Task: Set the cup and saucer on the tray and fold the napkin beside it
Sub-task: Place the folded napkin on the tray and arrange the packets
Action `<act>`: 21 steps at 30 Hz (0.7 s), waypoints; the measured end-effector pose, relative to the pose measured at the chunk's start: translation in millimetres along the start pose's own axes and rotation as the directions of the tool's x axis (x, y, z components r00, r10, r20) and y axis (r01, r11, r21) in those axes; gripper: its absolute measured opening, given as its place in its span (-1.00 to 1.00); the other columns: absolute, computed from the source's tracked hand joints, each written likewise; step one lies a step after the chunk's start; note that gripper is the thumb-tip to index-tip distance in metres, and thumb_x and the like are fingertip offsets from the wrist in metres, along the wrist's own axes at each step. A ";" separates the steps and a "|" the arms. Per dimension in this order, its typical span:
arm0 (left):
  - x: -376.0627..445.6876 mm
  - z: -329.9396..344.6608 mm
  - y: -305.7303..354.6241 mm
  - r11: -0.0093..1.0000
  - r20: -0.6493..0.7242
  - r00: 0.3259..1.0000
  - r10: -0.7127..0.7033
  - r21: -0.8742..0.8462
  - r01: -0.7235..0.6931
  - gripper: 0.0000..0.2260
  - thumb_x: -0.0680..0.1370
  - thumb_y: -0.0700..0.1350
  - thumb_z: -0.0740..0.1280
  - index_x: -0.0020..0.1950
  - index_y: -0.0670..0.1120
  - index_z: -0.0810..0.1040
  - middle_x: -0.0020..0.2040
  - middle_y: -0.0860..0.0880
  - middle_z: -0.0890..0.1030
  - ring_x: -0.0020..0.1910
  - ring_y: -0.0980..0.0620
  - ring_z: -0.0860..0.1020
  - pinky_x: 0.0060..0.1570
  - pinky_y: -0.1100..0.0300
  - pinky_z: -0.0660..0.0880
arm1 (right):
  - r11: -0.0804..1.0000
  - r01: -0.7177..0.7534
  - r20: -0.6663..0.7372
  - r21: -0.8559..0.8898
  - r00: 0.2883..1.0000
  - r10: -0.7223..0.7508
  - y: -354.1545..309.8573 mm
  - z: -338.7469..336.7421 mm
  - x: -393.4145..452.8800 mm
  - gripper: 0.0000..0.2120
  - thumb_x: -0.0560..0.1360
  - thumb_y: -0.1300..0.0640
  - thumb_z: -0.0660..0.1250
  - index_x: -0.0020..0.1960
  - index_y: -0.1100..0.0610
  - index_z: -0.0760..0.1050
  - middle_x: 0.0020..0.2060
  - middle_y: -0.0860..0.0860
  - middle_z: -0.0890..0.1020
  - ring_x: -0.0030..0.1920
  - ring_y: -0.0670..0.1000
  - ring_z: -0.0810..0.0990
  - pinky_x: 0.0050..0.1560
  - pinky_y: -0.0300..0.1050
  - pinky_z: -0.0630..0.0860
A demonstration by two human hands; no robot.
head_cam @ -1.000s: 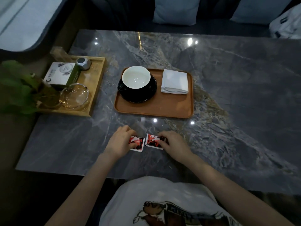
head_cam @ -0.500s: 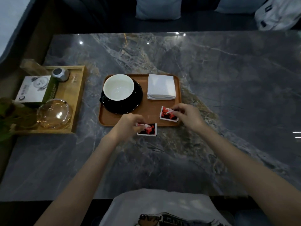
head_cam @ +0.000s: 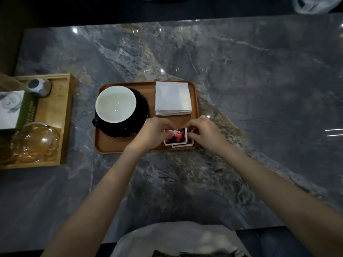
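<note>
A brown tray (head_cam: 115, 147) lies on the marble table. On its left half a white-lined cup (head_cam: 116, 103) stands on a black saucer (head_cam: 142, 110). A folded white napkin (head_cam: 173, 98) lies at its back right. At the tray's front right, two red and black sachets (head_cam: 176, 137) are stacked one on the other. My left hand (head_cam: 154, 133) pinches the stack's left edge and my right hand (head_cam: 206, 133) pinches its right edge.
A lighter wooden tray (head_cam: 65, 117) at the left holds a white and green box (head_cam: 14, 109), a glass bowl (head_cam: 35, 142) and a small grey object (head_cam: 38, 87). The grey marble table (head_cam: 259, 89) stretches right and forward. My white shirt (head_cam: 180, 240) shows at the bottom edge.
Both hands carried the sachets from the table's near side up onto the tray's front right, bringing them together into one stack. The camera tilted further down.
</note>
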State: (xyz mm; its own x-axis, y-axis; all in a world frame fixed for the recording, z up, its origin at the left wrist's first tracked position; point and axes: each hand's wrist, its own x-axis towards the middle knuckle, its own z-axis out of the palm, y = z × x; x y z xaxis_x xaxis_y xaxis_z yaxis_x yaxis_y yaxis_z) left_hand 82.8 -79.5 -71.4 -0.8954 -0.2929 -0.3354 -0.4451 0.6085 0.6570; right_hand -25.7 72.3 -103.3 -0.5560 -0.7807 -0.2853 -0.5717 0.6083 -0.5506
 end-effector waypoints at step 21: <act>15.5 28.7 -2.4 0.991 -0.020 1.000 0.022 0.133 -0.019 -0.76 0.45 -0.09 0.41 0.12 -0.04 0.62 0.04 -0.07 0.62 0.03 -0.08 0.55 -0.02 0.10 0.44 | 0.992 0.130 0.031 -0.006 0.991 -0.129 7.4 -0.6 -4.7 -0.68 0.37 0.09 0.39 0.12 0.09 0.55 0.02 0.05 0.62 0.07 0.05 0.50 0.06 0.09 0.50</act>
State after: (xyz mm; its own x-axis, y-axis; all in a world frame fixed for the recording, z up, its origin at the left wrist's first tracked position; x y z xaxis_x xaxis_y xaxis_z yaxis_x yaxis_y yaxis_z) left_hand 70.3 -64.3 -97.5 -0.9050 -0.2941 -0.3073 -0.4224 0.7064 0.5680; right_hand -27.7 80.5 -105.5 -0.4587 -0.8568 -0.2356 -0.6426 0.5029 -0.5780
